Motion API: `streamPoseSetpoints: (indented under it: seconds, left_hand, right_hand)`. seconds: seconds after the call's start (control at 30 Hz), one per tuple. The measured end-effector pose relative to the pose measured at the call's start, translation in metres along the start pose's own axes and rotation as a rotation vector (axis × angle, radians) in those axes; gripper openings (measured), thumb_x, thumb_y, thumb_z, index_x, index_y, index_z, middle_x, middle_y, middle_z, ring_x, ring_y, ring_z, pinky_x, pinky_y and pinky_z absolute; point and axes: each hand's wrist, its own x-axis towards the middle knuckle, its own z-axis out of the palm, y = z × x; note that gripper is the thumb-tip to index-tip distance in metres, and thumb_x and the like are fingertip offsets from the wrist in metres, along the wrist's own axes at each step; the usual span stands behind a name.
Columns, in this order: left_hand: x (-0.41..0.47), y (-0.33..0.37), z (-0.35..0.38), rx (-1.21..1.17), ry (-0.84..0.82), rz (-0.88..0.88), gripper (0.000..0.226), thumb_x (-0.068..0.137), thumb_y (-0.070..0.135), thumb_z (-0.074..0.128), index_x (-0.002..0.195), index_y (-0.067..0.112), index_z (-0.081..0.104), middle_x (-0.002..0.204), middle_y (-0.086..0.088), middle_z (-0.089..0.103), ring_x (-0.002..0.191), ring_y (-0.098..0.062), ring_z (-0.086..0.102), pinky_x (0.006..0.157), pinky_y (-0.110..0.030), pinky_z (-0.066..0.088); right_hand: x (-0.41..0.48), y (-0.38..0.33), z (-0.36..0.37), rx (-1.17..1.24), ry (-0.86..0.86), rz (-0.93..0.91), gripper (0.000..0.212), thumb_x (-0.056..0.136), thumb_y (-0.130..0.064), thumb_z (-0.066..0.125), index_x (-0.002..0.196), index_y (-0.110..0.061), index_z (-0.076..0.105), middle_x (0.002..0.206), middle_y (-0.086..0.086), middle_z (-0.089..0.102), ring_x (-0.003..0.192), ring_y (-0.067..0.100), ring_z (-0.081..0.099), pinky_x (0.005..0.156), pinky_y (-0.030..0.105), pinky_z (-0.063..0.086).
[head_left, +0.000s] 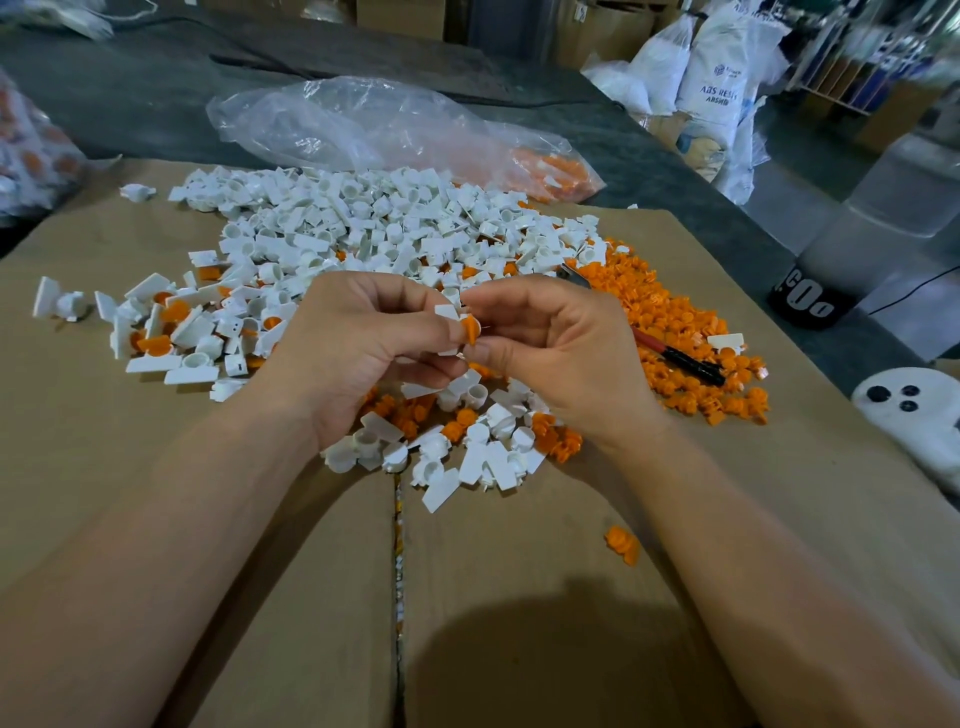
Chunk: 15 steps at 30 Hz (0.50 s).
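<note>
My left hand (358, 338) and my right hand (550, 343) meet above the middle of the cardboard. The left fingers pinch a small white plastic part (447, 312). The right fingers pinch an orange plastic plug (471, 328) that touches the white part. Behind the hands spreads a big heap of white parts (374, 223). To the right lies a heap of orange plugs (691, 353). Assembled white-and-orange pieces (171, 332) lie at the left.
Flattened cardboard (519, 571) covers the table. A red-and-black handled tool (680, 356) lies on the orange heap. A clear plastic bag (395, 124) with orange plugs sits behind. A white device (914, 415) rests at the right edge. One orange plug (622, 543) lies alone near my right forearm.
</note>
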Motion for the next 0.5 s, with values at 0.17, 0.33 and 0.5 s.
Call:
streamPoseSetpoints:
  seconds: [0.17,0.33,0.5]
  left_hand:
    - [0.0002,-0.0001,0.0012,-0.022,-0.017,-0.042,0.011,0.071,-0.007,0.065,0.068,0.003,0.065,0.057,-0.009,0.067,0.048,-0.015,0.064,0.045,-0.019,0.051]
    - [0.0005,-0.0006,0.0022,-0.018,-0.009,-0.054,0.012,0.073,-0.008,0.064,0.067,0.002,0.064,0.055,-0.009,0.066,0.046,-0.015,0.063,0.043,-0.018,0.05]
    - [0.0002,-0.0012,0.0013,-0.029,-0.028,-0.045,0.014,0.07,-0.005,0.065,0.061,0.006,0.065,0.053,-0.01,0.064,0.047,-0.017,0.063,0.044,-0.019,0.051]
  right_hand:
    - [-0.0017,0.0038,0.0017,-0.021,0.013,-0.05,0.04,0.074,0.009,0.066,0.108,-0.011,0.06,0.087,-0.004,0.068,0.079,0.004,0.068,0.074,0.018,0.053]
    - [-0.0014,0.0025,0.0001,0.002,-0.032,-0.021,0.036,0.073,0.007,0.067,0.102,-0.015,0.063,0.087,0.007,0.071,0.076,0.01,0.07,0.073,0.022,0.055]
    - [-0.0014,0.0037,0.0003,0.045,-0.029,-0.041,0.038,0.072,0.007,0.067,0.108,-0.004,0.059,0.09,0.017,0.067,0.071,0.017,0.07,0.071,0.025,0.056]
